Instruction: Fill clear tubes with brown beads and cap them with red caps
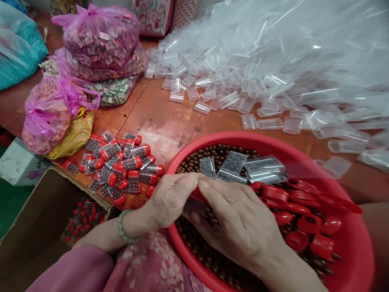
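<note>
Over the near left part of a red basin (258, 140), my left hand (170, 198) and my right hand (240, 223) meet at the thumbs and fingertips. Both are closed around something mostly hidden; a bit of clear plastic and red shows between them. Brown beads (212, 154) fill the basin. Clear flat sleeves (264, 168) lie on the beads behind my right hand, and red caps (304, 202) lie at the basin's right. Left of the basin is a heap of bead-filled clear packs with red caps (121, 164).
A large pile of clear plastic sleeves (258, 73) covers the table's back right. Pink bags (100, 40) and a yellow bag (75, 134) stand at the left. Below the table's near left edge, an open cardboard box (36, 227) holds more red-capped packs.
</note>
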Tool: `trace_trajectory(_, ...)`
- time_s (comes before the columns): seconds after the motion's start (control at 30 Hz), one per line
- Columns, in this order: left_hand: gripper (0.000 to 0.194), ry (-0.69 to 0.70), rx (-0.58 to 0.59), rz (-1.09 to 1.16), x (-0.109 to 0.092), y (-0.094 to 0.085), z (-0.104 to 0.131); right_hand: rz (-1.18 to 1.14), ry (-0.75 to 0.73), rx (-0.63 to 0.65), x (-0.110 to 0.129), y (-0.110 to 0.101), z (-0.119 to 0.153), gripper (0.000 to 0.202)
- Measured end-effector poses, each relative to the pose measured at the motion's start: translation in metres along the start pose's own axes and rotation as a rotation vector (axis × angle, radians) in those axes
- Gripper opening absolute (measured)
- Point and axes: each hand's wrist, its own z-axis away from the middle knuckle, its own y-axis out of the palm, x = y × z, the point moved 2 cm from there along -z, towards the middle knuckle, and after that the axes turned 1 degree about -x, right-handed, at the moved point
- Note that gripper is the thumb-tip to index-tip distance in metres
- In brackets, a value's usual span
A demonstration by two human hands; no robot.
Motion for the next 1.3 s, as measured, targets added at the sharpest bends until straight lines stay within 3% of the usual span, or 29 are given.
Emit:
trace_trajectory(0.07,0.038,0.016,-0.02,0.001,0.001,-0.018,0.01,-0.051,-0.02,0.016,0.004,0.004,-0.006,0.048)
trace_trajectory(0.13,0.039,0.056,-0.116,-0.014,0.004,-0.042,0.022,-0.077,-0.037,0.042,0.008,0.007,-0.008,0.047)
trace_trajectory(0.27,0.039,0.238,-0.535,-0.221,0.009,-0.104,0.049,-0.05,-0.031,0.11,0.009,0.011,-0.001,0.037)
trace_trajectory(0.33,0.039,0.288,-0.769,-0.45,0.012,-0.138,0.059,-0.019,-0.044,0.157,0.009,0.014,0.004,0.03)
trace_trajectory(0.4,0.04,0.304,-0.922,-0.708,0.013,-0.168,0.062,-0.008,-0.053,0.18,0.011,0.018,0.008,0.027)
trace_trajectory(0.5,0.042,0.3,-0.987,-1.024,0.015,-0.202,0.052,-0.024,-0.037,0.184,0.017,0.022,0.006,0.026)
trace_trajectory(0.6,0.04,0.355,-0.915,-1.24,0.018,-0.216,0.035,-0.021,-0.005,0.227,0.024,0.017,0.002,0.025)
trace_trajectory(0.67,0.041,0.425,-0.877,-1.286,0.02,-0.212,0.025,-0.01,0.039,0.275,0.027,0.01,0.002,0.025)
trace_trajectory(0.77,0.037,0.576,-0.846,-1.216,0.018,-0.187,0.019,0.008,0.139,0.321,0.026,-0.002,0.011,0.025)
trace_trajectory(0.97,0.025,0.873,-0.505,-1.062,0.006,-0.09,0.009,0.065,0.349,0.303,-0.008,-0.015,0.03,0.019)
trace_trajectory(1.1,0.02,0.957,-0.249,-1.054,0.006,-0.04,-0.01,0.077,0.469,0.36,-0.048,0.004,0.015,0.021)
trace_trajectory(1.2,0.02,0.941,-0.155,-1.031,0.01,-0.022,-0.019,0.071,0.547,0.456,-0.069,0.023,0.0,0.027)
trace_trajectory(1.3,0.022,0.921,-0.101,-1.019,0.017,-0.016,-0.021,0.009,0.569,0.561,-0.078,0.034,-0.009,0.024)
